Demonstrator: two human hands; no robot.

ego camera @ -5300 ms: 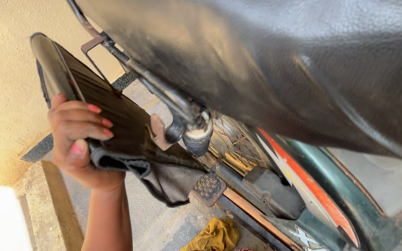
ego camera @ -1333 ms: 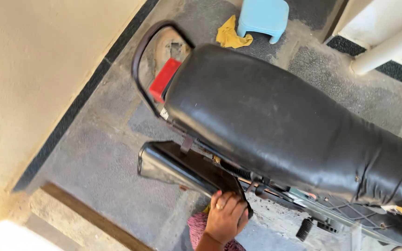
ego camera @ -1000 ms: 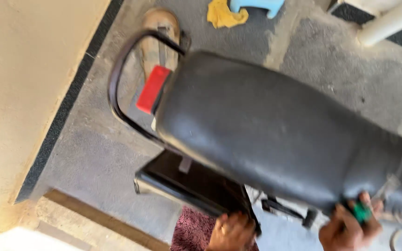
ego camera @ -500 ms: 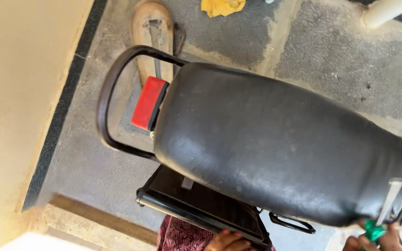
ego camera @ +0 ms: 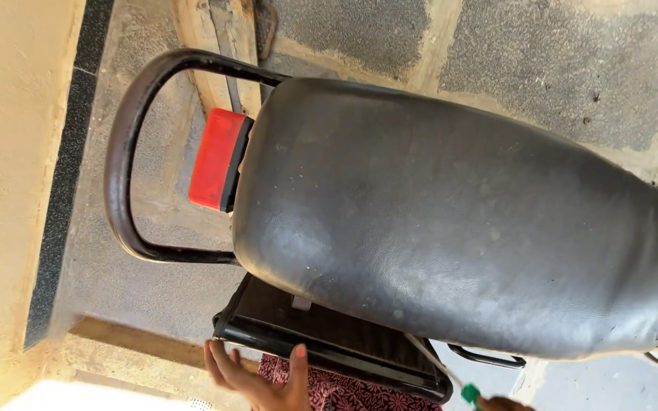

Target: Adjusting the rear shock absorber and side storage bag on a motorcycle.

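**A:** From the head camera, what fills the view?

**B:** A long black motorcycle seat (ego camera: 451, 228), seen from above. Its vinyl is glossy, scuffed and dusty, with pale speckles and fine creases, and it puckers where it narrows at the right edge. A dark curved grab rail (ego camera: 127, 152) loops round its rear end on the left, and a red rectangular tail light (ego camera: 217, 158) sits between rail and seat.

**B:** Below the seat a black ribbed side panel (ego camera: 329, 342) juts out towards the bottom of the frame.

**A:** And the hands?

**B:** The left hand (ego camera: 264, 377) is at the bottom edge, fingers spread and loose, the thumb up just beside the panel's lower rim, gripping nothing. Whether it touches the panel I can't tell. Patterned pink fabric (ego camera: 344, 392) shows beside it.

**A:** The right?

**B:** Only a sliver of the right hand (ego camera: 506, 403) shows at the bottom edge. It holds a thin tool with a green handle (ego camera: 469, 393), whose metal shaft runs up under the seat. How the fingers close I cannot tell.

**A:** The ground?

**B:** Grey speckled paving (ego camera: 542, 61), a cream wall (ego camera: 9, 152) on the left.
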